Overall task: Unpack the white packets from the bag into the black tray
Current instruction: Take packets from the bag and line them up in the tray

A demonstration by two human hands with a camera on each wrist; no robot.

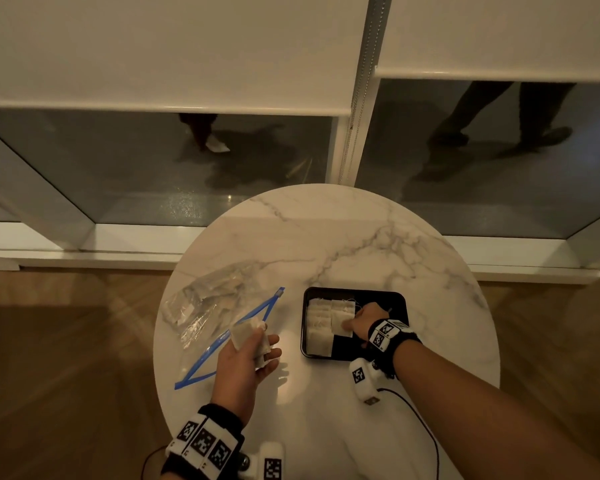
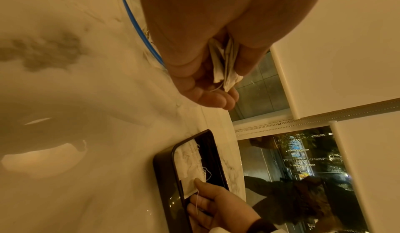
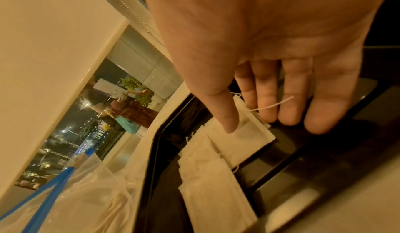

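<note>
My right hand lies flat-fingered in the black tray, its fingertips pressing the newest tea bag down beside two rows already laid. My left hand grips a small stack of tea bags above the table, waiting. Just beyond its fingers the zip bag lies open, a few packets seemingly left inside, so I judge I'm well past halfway.

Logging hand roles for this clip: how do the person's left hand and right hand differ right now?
The left hand is palm up above the round marble table, beside the clear blue-zipped plastic bag; the right hand reaches into the black tray. The left hand grips a small bunch of white packets; the right hand's straight fingers press a white packet in the tray flat. Both wear marker-tagged wristbands.
</note>
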